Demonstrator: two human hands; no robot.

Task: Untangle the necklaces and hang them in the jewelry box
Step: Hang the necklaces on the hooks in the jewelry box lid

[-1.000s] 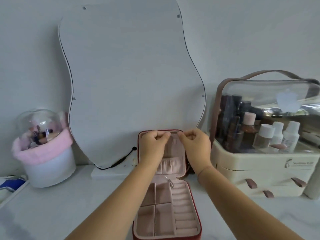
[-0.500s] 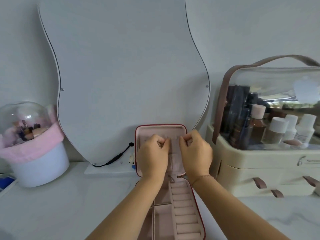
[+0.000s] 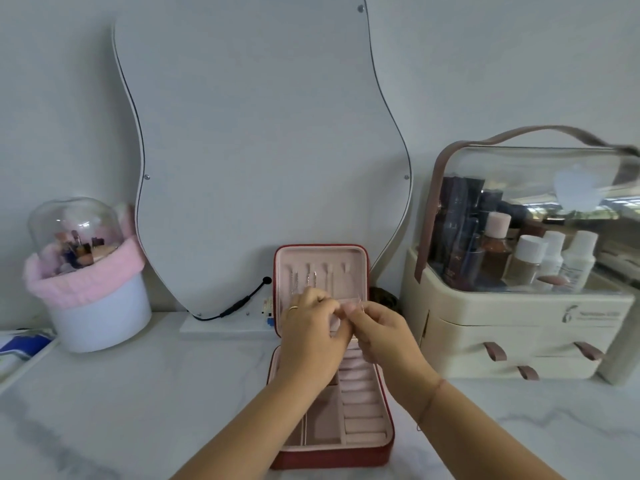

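Observation:
A red jewelry box (image 3: pixel 381 455) with a pink lining stands open on the white marble table, its lid upright against the mirror. Thin necklace chains (image 3: pixel 311 280) hang from hooks inside the lid. My left hand (image 3: pixel 311 336) and my right hand (image 3: pixel 379 334) meet in front of the lid's lower part, fingertips pinched together on a fine chain (image 3: pixel 360 303) that is barely visible. A ring shows on my left hand. The lower half of the lid is hidden behind both hands.
A wavy mirror (image 3: pixel 263 140) leans on the wall behind the box, with a black cable (image 3: pixel 242 303) at its base. A cream cosmetics organiser (image 3: pixel 519 323) with bottles stands to the right. A white and pink domed brush holder (image 3: pixel 86 275) stands at the left.
Both hands have dropped from the top of the lid to its lower part and come closer together. The hanging chains in the lid are now uncovered.

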